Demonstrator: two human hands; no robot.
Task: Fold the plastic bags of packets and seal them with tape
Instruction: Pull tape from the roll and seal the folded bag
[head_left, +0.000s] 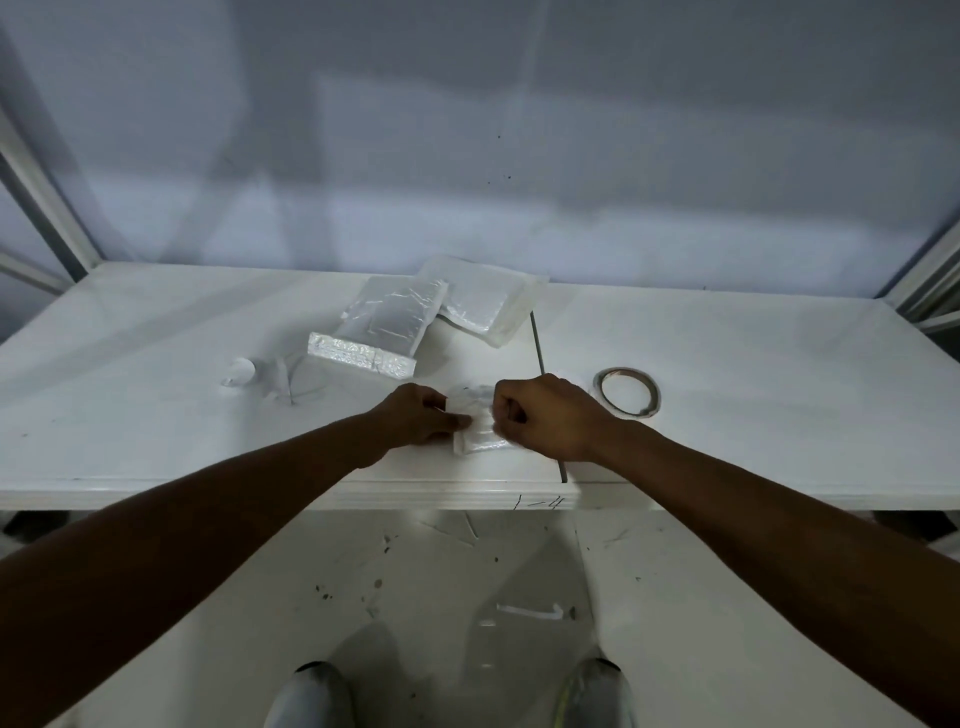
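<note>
White table (156, 415), edge marked "1-4" (538, 503), bears plastic bag (480, 441).

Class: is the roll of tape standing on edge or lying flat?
Lying flat: the tape roll shows its whole ring, with the table visible through its centre.

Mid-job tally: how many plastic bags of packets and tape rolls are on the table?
Clear plastic bags of packets: 3 (one gripped by left hand and right hand, two lying behind it)
Thin roll of tape: 1
Total: 4
</note>
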